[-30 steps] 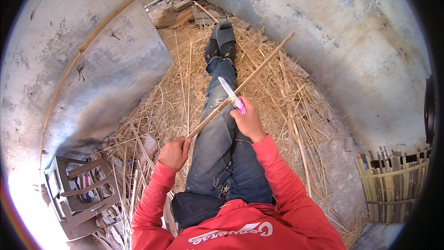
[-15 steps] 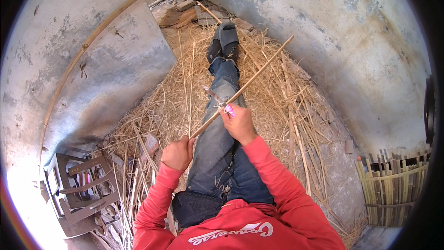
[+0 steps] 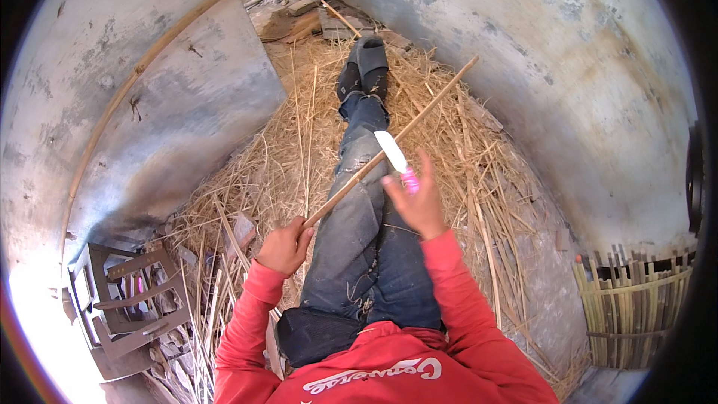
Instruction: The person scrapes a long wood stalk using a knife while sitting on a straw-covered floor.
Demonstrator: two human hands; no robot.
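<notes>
A long thin bamboo stick [image 3: 432,108] slants across my outstretched legs, its far end up to the right. Its near end is in my left hand [image 3: 286,245], which is closed round it. My right hand [image 3: 419,200] has a knife with a pink handle, the handle lying between thumb and fingers; some fingers look stretched out and slightly blurred. The bright knife blade [image 3: 390,151] points up and left, across the stick or just over it; I cannot tell if they touch.
Straw and split strips [image 3: 479,187] cover the floor round my legs. To the left lies a brown wooden frame [image 3: 142,292]; to the right stands a slatted basket [image 3: 636,303]. A long curved pole [image 3: 138,69] arches along the left wall. Bricks [image 3: 303,6] lie at the far corner.
My right hand has moved right and slightly down, and its fingers have loosened. The blade has turned and now shows bright. My left hand still holds the stick, nearly unmoved.
</notes>
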